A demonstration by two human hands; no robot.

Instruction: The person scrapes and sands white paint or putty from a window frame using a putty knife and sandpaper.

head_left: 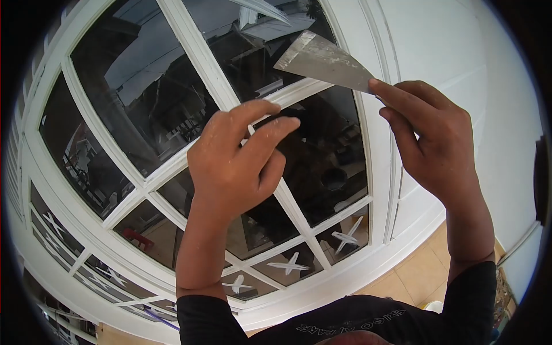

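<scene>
My right hand (pixel 434 135) is closed on a putty knife (pixel 328 62), its wide metal blade pointing up and to the left. Whitish smears mark the blade, and its grip end is hidden in my fingers. The blade is in front of a white-framed window (pixel 208 66), near a crossbar; whether it touches cannot be told. My left hand (pixel 233 161) is raised before the panes, left of the knife. Its index and middle fingers reach forward, apart and bent, while others curl under. Nothing shows between them, and pale specks dot the skin.
Lower panes bear white X-shaped marks (pixel 288 264). A white wall (pixel 460 52) stands to the right of the window. Below are tan floor tiles (pixel 411 273) and a white container (pixel 434 306). A purple stick-like thing (pixel 161 318) is at lower left.
</scene>
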